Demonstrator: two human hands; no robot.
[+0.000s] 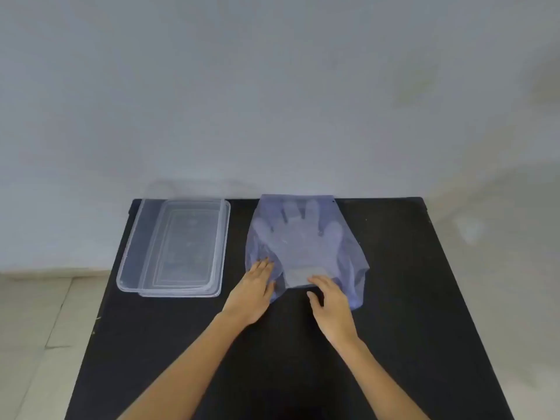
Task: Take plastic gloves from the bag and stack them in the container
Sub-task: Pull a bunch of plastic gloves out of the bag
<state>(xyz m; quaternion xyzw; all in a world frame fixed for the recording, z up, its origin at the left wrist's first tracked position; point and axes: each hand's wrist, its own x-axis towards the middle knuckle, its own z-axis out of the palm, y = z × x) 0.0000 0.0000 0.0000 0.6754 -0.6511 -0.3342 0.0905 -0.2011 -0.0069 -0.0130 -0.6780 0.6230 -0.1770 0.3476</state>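
Hands lie at the near edge of a translucent bluish plastic bag (306,247) on a black worktop (409,298). The left hand (254,291) lies palm down on the bag's near left corner, fingers extended and close together, pressing the film flat; nothing is pinched in its grip that can be seen. The right hand (331,301) rests at the bag's near opening, fingers slightly curled with the tips on or just under the plastic edge; whether its grip has closed on the film or on a glove cannot be told. Inside the bag the plastic gloves (298,234) show through as a pale stack, fingers pointing away from the person. To the left of the bag, apart from it, sits a clear rectangular container (178,247), open-topped, resting on its clear lid (128,262), whose edge juts out at the left.
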